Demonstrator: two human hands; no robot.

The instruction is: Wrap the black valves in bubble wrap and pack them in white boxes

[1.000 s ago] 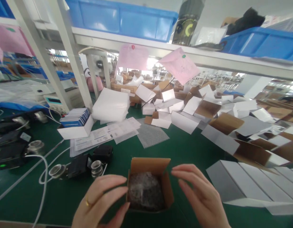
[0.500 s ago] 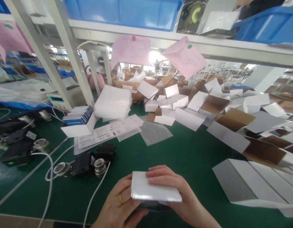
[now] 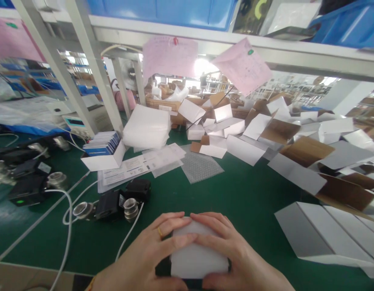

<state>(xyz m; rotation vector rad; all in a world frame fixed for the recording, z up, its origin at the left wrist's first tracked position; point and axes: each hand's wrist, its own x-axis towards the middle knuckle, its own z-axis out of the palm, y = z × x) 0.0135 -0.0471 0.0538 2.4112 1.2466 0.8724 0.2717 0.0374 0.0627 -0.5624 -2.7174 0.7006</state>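
Note:
A smooth white block-like piece with rounded edges lies between my two hands at the front of the green table. Its exact kind does not show, and its underside is hidden; something dark peeks out at its sides. My left hand, with a ring on one finger, grips the piece from the left. From the right, my right hand grips it too. The fingers of both hands meet over its top and far edge, while the thumbs lie along the near edge. To the left are black devices with round metal fittings and a white cable.
White cartons stand on the right, with several open ones heaped behind. Bubble wrap, printed sheets, a stack of white foam sheets and a white box of blue-edged cards lie farther back. A shelf beam crosses above.
My right hand has shifted from on top of the white piece to its right side. The piece has tilted, its broad face now toward me. Both hands' fingers now meet over it.

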